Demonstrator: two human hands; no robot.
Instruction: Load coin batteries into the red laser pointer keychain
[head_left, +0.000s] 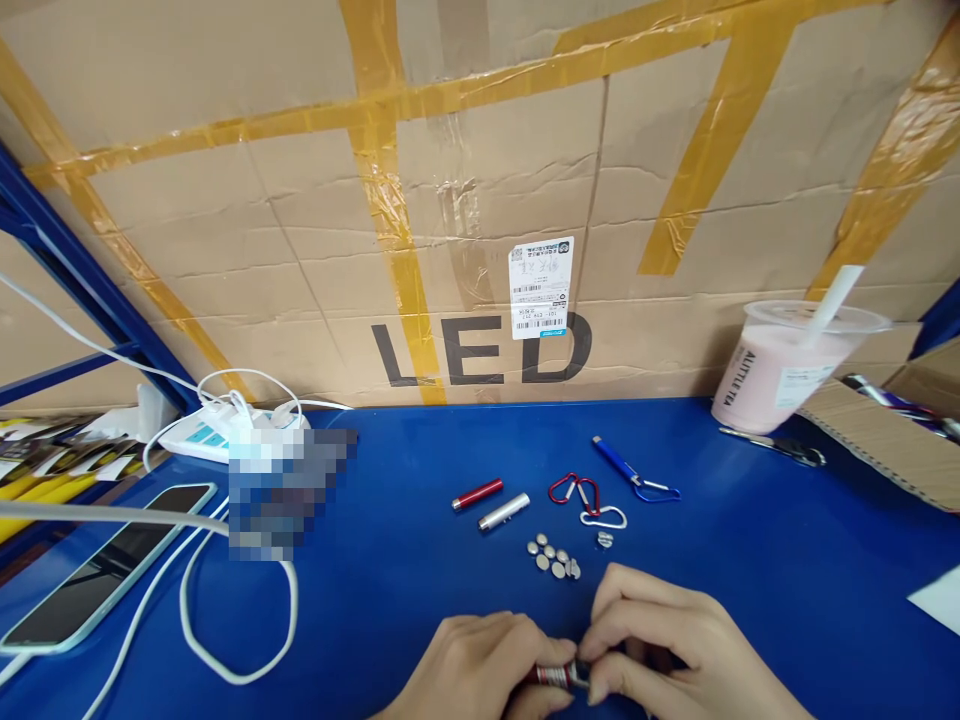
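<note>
both hands (559, 668) grip small red metal torch body (556, 676) | six o'clock on blue tabletop (750, 560) | silver button cells (553, 559) loose at twelve | red barrel (478, 494), silver barrel (504, 511) unassembled

Light: bright, even, from overhead; shadows barely seen under the hands (585, 655).
Glare: soft sheen on the blue table (787, 560).
Distortion: edges bent wide, far left and right.
Blur: one patch pixelated, left.

On the table (787, 560), 2 tubes (491, 503) lie left of the carabiners (577, 495), coin cells (553, 560) before them.
</note>
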